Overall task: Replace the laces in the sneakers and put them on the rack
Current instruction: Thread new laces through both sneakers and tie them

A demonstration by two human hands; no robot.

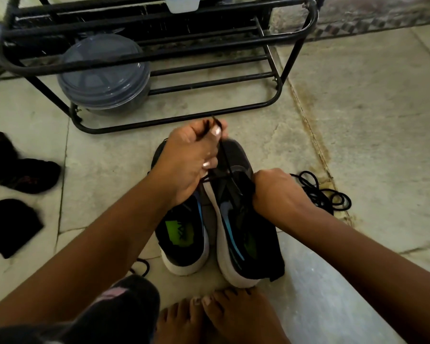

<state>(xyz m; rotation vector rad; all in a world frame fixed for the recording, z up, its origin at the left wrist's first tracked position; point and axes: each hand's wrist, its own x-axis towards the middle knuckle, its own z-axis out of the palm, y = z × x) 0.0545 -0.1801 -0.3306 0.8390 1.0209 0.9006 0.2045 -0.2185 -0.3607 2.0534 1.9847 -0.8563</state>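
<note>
Left hand raised over the two sneakers, fingers curled, pinching a black lace that runs taut down to the eyelets. Right hand fisted on the tongue and collar of the right sneaker, which tilts on its side, white sole edge up. Left sneaker sits flat under the left wrist, touching the other shoe, green insole showing. Loose black laces coiled on the floor just right of the right hand. Black metal shoe rack just beyond the left hand, front bar near the fingertips; lidded grey container on its bottom tier. Black socks well left of the left arm. Bare feet below the shoe heels. Open tiled floor beyond and right of the right hand.
</note>
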